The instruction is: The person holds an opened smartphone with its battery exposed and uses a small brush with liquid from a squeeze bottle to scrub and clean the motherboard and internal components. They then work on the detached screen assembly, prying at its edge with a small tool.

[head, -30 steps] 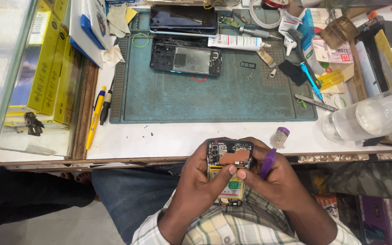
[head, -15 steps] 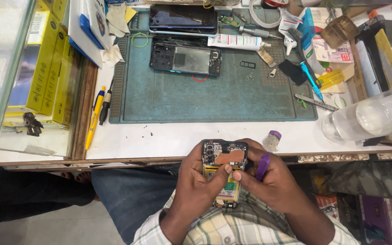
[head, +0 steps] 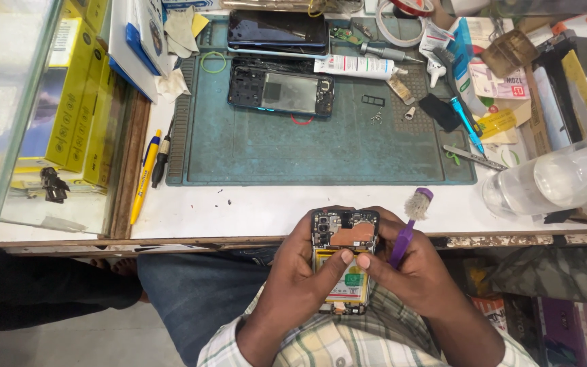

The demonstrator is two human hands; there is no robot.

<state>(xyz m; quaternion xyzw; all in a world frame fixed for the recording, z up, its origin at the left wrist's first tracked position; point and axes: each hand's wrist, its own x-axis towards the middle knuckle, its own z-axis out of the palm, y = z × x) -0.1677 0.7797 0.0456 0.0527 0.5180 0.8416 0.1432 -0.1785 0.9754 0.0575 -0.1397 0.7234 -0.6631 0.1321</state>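
Observation:
I hold an opened smartphone [head: 343, 246] with its back cover off, over my lap at the table's front edge. Its circuit board, copper shield and yellow-green battery face up. My left hand [head: 292, 282] grips the phone's left side, thumb across the battery. My right hand [head: 407, 278] grips the right side, thumb pressing near the battery's top. A purple brush [head: 409, 224] with worn bristles is tucked between my right fingers, bristles pointing away from me.
A teal work mat [head: 321, 146] carries a phone frame [head: 281, 92], a dark phone [head: 276, 30], a white glue tube [head: 354, 66], a screwdriver and small screws. Pens [head: 145, 173] lie left of the mat. Yellow boxes [head: 76, 95] stand left; a clear plastic bottle [head: 552, 180] lies right.
Both hands and the phone have stayed near the table's edge. The brush has tilted upright a little, its bristles now over the white tabletop.

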